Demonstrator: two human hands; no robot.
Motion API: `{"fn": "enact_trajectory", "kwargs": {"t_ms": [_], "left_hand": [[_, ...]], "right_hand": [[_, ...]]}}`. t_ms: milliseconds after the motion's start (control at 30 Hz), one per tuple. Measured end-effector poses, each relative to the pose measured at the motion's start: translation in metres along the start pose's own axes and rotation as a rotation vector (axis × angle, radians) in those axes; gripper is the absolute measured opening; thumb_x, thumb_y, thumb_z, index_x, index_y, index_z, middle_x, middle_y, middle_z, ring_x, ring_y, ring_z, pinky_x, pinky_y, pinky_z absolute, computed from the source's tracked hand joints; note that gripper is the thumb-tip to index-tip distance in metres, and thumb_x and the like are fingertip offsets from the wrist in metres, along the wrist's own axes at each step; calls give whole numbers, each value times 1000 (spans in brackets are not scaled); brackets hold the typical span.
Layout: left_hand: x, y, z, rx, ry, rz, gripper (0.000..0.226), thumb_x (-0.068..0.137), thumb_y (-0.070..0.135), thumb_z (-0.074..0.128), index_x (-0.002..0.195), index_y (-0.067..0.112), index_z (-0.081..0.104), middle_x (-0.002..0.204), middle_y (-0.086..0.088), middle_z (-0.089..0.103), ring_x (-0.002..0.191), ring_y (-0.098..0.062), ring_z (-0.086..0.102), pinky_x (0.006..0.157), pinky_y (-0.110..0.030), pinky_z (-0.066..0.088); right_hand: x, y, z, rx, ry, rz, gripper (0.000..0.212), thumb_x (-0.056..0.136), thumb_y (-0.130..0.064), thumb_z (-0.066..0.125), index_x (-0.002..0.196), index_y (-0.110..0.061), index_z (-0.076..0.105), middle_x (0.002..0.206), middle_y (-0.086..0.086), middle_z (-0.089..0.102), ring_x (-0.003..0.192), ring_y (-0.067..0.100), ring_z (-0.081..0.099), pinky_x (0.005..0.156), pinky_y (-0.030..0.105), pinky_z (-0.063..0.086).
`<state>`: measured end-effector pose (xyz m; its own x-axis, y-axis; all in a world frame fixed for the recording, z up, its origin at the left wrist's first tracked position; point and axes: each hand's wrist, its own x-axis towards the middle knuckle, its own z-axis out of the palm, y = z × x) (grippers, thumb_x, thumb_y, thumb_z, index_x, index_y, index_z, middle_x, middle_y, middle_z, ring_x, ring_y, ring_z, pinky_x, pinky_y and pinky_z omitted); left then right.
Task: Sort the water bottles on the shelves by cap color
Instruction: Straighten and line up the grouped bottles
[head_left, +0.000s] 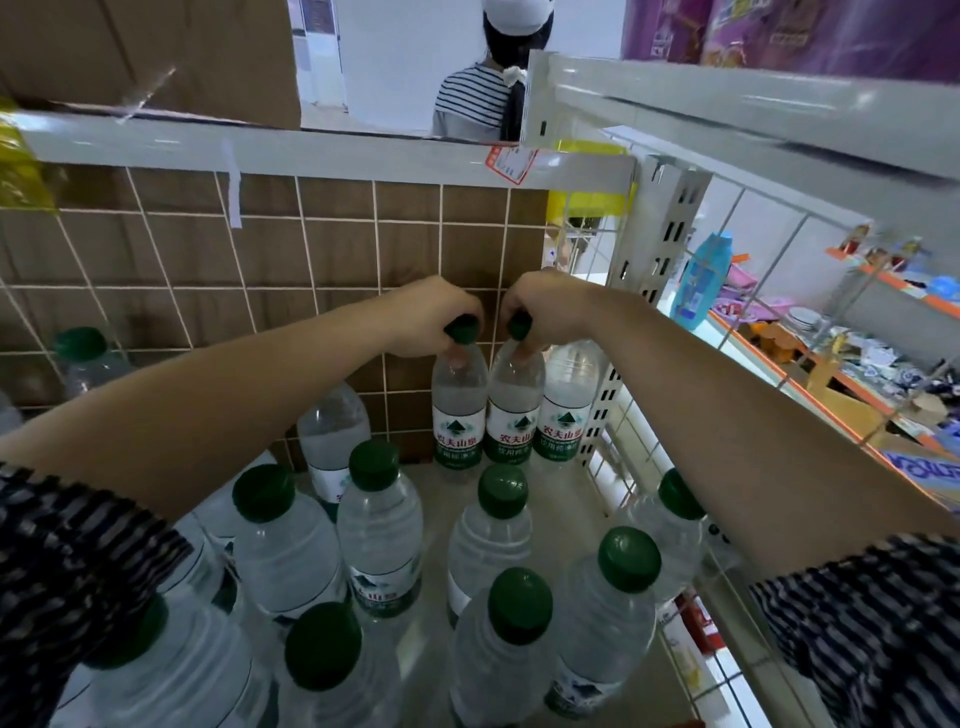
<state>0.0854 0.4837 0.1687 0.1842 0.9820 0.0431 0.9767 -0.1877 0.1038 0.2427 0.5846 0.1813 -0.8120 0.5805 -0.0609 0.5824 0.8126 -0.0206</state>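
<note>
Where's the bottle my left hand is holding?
Head view, back of the shelf against the wire grid: the left-hand bottle is just left of the right-hand bottle, both gripped at the cap.

shelf (558, 491): pale board, wire-grid back (260, 249) w/ brown panel behind, wire side on r | rear r corner: l btl (460, 415), mid btl (511, 415), r btl (563, 410) upright in a row, touching, green labels | mid+front: green-cap btl cluster (384, 535) upright, packed close | far l rear: lone green-cap btl (85, 364)
</note>
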Motion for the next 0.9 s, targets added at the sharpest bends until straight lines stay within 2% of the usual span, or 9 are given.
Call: {"fn": "enact_trajectory", "kwargs": {"t_ms": [100,233,300,367,467,567,700,800,900], "left_hand": [[2,-1,4,-3,11,-29,49,81,31,76,124,15,57,114,-6,63,101,-21,59,86,-38,52],[1,0,9,9,46,-77,46,82,36,74,118,13,58,108,-6,64,90,-17,55,77,-34,50],[-2,1,10,35,37,-119,42,84,37,72,115,13,58,104,-6,64,88,-18,57,76,-34,51],[-8,4,10,71,9,-137,40,88,40,67,114,13,57,98,-4,63,85,-16,59,72,-33,52],[-24,15,2,190,12,-111,42,93,49,55,117,15,54,88,2,59,76,-11,57,61,-27,46],[-45,35,-10,222,21,66,46,95,52,46,129,23,53,101,6,63,85,-8,58,67,-21,42],[-80,75,-22,-193,-163,307,62,85,65,37,131,28,56,115,18,63,95,6,62,76,-7,47],[-94,92,-14,-158,-275,388,52,87,61,48,125,27,59,100,20,64,85,10,59,71,-9,46],[-94,96,-2,-67,-311,358,29,83,50,68,105,36,55,78,23,54,80,15,51,62,-8,36]], "right_hand": [[-2,-2,1,-28,-7,7,46,68,-32,88,108,-16,69,94,1,61,86,19,56,69,24,40],[-13,-7,-5,-61,-78,41,53,73,-29,85,120,-16,63,111,6,63,88,20,56,71,30,47],[-25,-9,-16,61,-184,92,56,76,-30,83,125,-14,58,116,7,63,90,22,64,72,31,57],[-44,-14,-30,172,-221,146,62,79,-37,80,130,-14,54,118,8,64,96,23,66,82,35,59],[-85,-25,-50,123,-103,187,69,81,-52,72,137,-16,52,120,2,66,94,16,65,89,37,54],[-134,-41,-53,144,-23,179,47,91,-46,62,128,-17,63,123,1,65,105,17,61,97,40,49],[-192,-55,-22,296,61,292,29,97,-36,57,115,-19,69,108,0,65,97,16,59,85,32,47],[-213,-53,6,328,3,391,27,96,-39,58,109,-18,69,100,-1,65,83,12,58,66,26,42],[-221,-46,17,379,49,471,16,83,-33,75,93,-22,69,83,-10,58,72,1,51,55,21,36]]}}
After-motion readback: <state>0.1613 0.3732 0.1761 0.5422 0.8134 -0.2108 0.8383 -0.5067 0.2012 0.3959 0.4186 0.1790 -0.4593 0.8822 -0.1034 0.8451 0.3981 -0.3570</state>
